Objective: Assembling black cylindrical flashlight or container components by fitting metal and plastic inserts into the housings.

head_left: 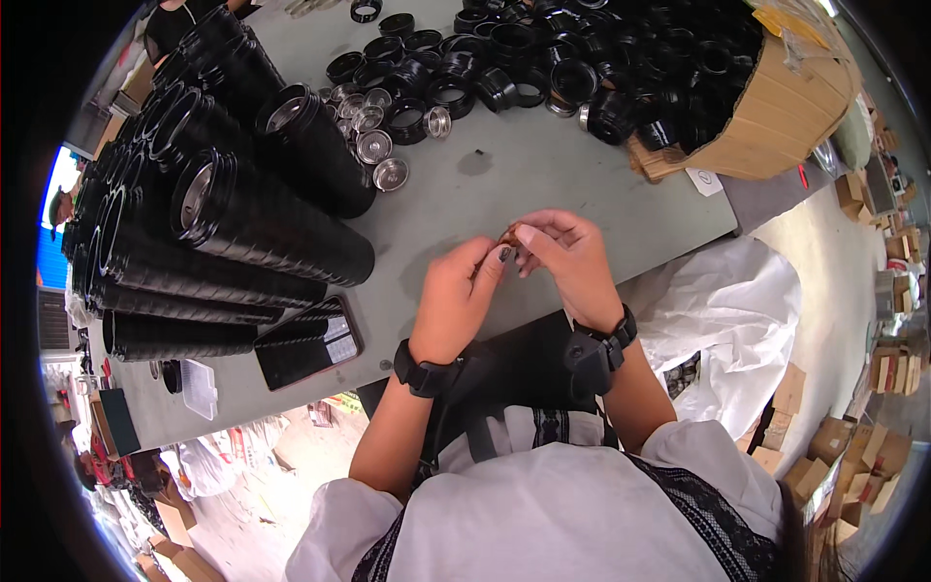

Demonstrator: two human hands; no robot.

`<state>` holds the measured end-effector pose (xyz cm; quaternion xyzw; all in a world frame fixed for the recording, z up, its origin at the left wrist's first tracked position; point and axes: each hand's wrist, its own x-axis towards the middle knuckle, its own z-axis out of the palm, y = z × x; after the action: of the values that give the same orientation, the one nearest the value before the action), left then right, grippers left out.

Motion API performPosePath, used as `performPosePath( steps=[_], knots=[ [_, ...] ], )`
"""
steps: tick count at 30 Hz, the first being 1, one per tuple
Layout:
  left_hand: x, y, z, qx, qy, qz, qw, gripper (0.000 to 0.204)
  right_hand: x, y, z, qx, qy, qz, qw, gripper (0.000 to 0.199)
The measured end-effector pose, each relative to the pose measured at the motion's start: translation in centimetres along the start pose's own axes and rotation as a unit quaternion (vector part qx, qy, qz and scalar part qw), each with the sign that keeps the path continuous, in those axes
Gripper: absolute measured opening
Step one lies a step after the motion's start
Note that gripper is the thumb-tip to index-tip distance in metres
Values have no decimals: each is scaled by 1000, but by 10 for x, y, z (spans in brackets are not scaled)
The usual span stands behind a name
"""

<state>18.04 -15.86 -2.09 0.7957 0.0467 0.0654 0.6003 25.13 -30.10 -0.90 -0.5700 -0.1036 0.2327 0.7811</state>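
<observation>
Small brown ring (508, 236) pinched between left hand (456, 301) and right hand (572, 260) fingertips for fitting; black tubes (242, 223) stacked at nine o'clock on worktop (543, 184).

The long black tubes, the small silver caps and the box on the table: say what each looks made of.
Black tubes: probably matte plastic or coated metal, finely ribbed, with a shiny metal lining at the open ends. Silver caps: metal by the look, bright and mirror-like. Box: brown corrugated cardboard, dull, with bent flaps. Table: smooth grey top, material unclear.
</observation>
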Motion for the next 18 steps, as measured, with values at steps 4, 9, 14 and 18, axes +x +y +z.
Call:
performPosePath(
  steps=[4, 9, 14, 18],
  knots=[
    [-1, -2, -1, -20, -8, 5, 1000, 21, 2, 0, -1, 0, -19, 12, 1000, 15],
    [-3, -3, 3, -186, -24, -11, 982, 28, -1, -1, 0, -37, -44, -21, 998, 15],
    [-7, 5, 5, -268, -9, -26, 963, 34, -7, -4, 9, -33, -41, -60, 997, 14],
    [-11, 9, 6, -349, 11, -62, 935, 34, -13, -2, 13, -42, -58, -82, 994, 14]
  ],
)
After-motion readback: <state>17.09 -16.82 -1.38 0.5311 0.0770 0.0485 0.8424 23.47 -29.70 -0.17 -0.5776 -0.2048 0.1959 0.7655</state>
